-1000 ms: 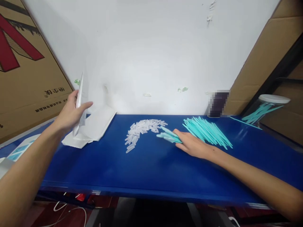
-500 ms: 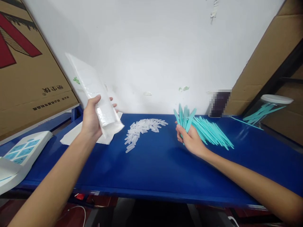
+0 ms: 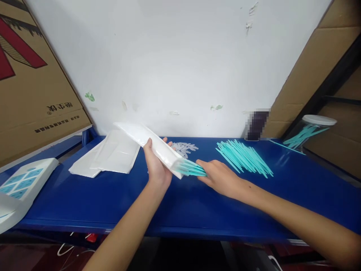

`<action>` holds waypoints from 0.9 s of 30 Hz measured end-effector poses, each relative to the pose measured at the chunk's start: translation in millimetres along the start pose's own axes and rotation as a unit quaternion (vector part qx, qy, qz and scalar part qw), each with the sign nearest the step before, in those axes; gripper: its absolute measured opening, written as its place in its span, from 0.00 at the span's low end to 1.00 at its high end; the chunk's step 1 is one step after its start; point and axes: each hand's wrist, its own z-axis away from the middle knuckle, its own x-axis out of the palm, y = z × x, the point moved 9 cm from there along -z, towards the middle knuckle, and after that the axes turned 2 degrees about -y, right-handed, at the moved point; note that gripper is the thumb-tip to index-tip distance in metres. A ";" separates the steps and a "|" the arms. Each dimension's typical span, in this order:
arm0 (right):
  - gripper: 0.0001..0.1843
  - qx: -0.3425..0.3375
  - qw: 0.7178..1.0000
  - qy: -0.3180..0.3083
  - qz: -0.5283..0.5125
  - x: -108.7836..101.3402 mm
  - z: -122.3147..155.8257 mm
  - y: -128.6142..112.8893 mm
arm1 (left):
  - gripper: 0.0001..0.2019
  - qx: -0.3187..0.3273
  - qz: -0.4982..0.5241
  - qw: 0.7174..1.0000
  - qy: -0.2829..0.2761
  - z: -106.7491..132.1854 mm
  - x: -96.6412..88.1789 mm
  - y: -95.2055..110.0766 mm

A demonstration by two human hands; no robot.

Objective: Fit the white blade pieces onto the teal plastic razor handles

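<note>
A long white plastic bag lies across my left hand, gripped between thumb and fingers, its open end toward the right. My right hand is closed around a bunch of thin turquoise sticks, whose front part sits inside the bag's mouth. Behind my left hand, small translucent pieces are heaped on the blue table, partly hidden. More turquoise sticks lie in a pile beyond my right hand. Flat white bags rest on the table left of my left hand.
The blue table runs up to a white wall. At left are a white device with blue keys and a printed cardboard box. A lidded clear jar holding turquoise sticks stands at right, near a pixelated dark object.
My left hand has come right and down with the bag, now tilted lower. My right hand has moved left, turned the sticks sideways and put their ends into the bag's opening.
</note>
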 end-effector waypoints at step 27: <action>0.12 0.074 0.994 -0.056 0.065 -95.9 -14.2 -16.3 | 0.19 -0.024 0.170 0.985 0.006 45.8 63.0 -35.3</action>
